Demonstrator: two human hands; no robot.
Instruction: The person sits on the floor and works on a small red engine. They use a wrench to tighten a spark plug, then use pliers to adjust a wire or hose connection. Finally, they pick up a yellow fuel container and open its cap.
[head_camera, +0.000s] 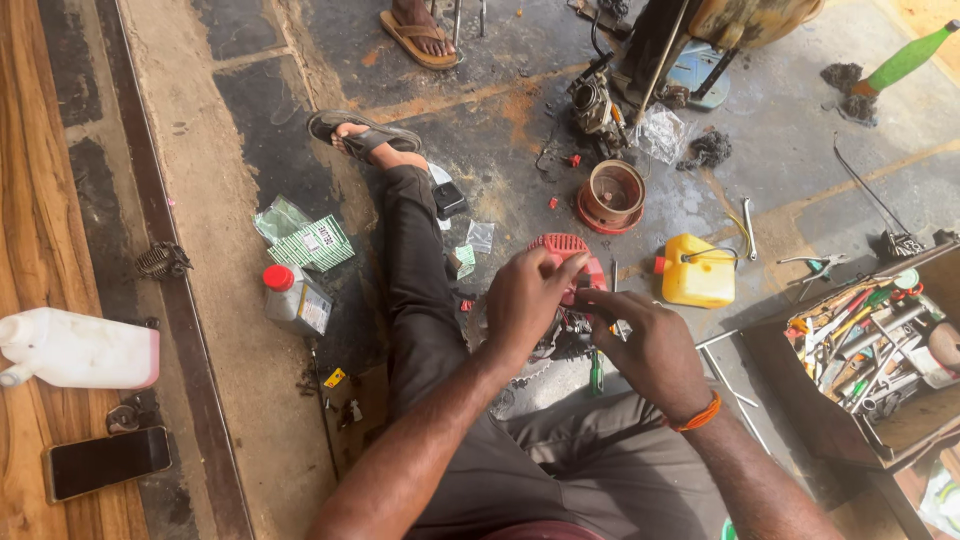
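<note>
I sit on an oily concrete floor with a small engine with a red cover (568, 250) between my legs. My left hand (528, 298) grips the red cover from the left, thumb on top. Closed over the engine's right side is my right hand (650, 345), which wears an orange wristband; its fingers pinch near a thin metal tool (614, 280), though what exactly they hold is hidden. The engine's lower body is dark and mostly covered by both hands.
A yellow fuel tank (697, 271), a red-rimmed round metal housing (612, 195) and a carburettor part (592, 100) lie ahead. A toolbox full of tools (870, 350) is at right. A small red-capped bottle (293, 297), white jug (75, 350) and phone (105, 462) are at left. Another person's sandalled foot (420, 35) is at the top.
</note>
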